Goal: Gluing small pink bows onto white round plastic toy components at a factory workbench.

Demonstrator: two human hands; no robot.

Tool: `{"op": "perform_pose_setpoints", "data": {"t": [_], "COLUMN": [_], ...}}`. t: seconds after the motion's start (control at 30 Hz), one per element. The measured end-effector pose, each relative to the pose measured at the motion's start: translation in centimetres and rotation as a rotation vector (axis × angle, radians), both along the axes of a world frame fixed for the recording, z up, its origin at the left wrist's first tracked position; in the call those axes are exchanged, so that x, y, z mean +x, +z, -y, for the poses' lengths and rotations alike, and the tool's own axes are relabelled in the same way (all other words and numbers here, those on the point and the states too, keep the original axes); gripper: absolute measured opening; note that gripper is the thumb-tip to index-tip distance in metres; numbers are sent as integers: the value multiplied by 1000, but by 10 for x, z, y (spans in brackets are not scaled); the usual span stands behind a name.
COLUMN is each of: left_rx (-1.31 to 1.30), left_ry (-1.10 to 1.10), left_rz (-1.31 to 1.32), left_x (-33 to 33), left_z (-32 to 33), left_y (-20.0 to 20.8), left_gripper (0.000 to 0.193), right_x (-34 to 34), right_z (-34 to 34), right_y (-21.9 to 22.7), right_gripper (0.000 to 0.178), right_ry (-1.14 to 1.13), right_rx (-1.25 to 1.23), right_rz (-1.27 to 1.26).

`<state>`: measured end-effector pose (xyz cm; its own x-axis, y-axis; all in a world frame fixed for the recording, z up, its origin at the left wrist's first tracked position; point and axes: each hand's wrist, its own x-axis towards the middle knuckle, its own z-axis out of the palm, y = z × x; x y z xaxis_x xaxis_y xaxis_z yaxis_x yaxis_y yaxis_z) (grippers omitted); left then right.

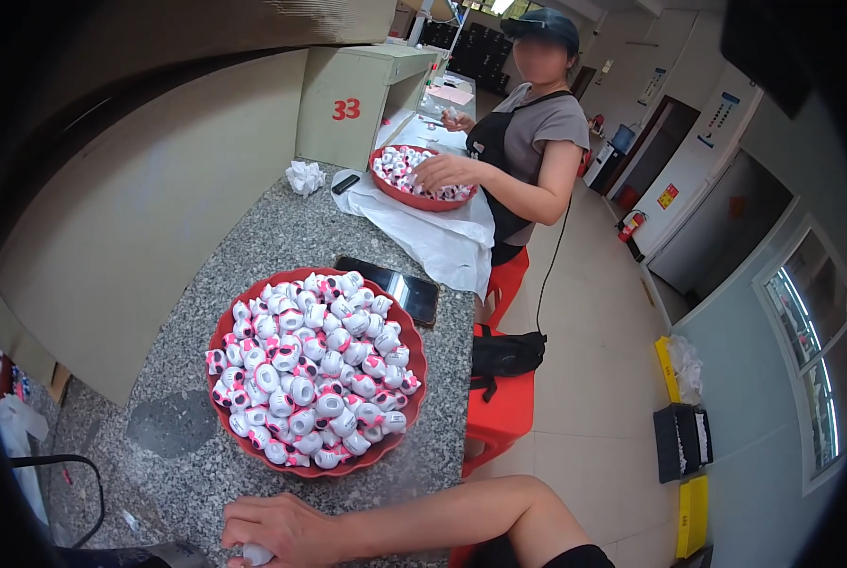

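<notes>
My right hand [286, 532] comes in from the lower right, low over the near part of the stone table. Its fingers are curled round a small whitish rounded piece [257, 554], partly cut off by the lower edge, so its kind does not show. Beside those fingers lies a dark, long object [140, 556], mostly out of the picture. My left hand is not in view. Beyond my right hand stands a red scalloped bowl [420, 379], heaped with small white toy heads [315, 364] with pink and black parts.
A dark phone [409, 292] lies behind the bowl. Across the table, a co-worker [537, 142] handles pieces over another red bowl [428, 202] on white sheeting [433, 248]. Crumpled tissue [305, 177], a black cable [88, 464] and a red stool [504, 417] with a black bag [507, 354] are around.
</notes>
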<state>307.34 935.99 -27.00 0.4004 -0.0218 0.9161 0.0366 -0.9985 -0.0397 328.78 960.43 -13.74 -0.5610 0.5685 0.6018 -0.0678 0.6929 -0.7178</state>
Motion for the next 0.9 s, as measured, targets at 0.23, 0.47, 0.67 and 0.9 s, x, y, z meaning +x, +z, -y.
{"op": "perform_pose_setpoints", "data": {"t": [0.23, 0.47, 0.67, 0.9], "left_rx": [-1388, -1812, -1449, -82], "left_ry": [598, 975, 1004, -56], "left_rz": [-184, 196, 788, -56], "left_x": [19, 60, 82, -7], "left_z": [62, 81, 66, 7], "left_y": [55, 76, 60, -12], "left_gripper": [28, 28, 28, 31], "right_x": [3, -3, 0, -3], "right_z": [-6, -3, -4, -4], "right_y": [-6, -8, -9, -6], "right_gripper": [27, 26, 26, 26], "right_ry": [-26, -11, -11, 5], "right_rx": [-25, -4, 11, 2], "right_rz": [-6, -10, 5, 0]}}
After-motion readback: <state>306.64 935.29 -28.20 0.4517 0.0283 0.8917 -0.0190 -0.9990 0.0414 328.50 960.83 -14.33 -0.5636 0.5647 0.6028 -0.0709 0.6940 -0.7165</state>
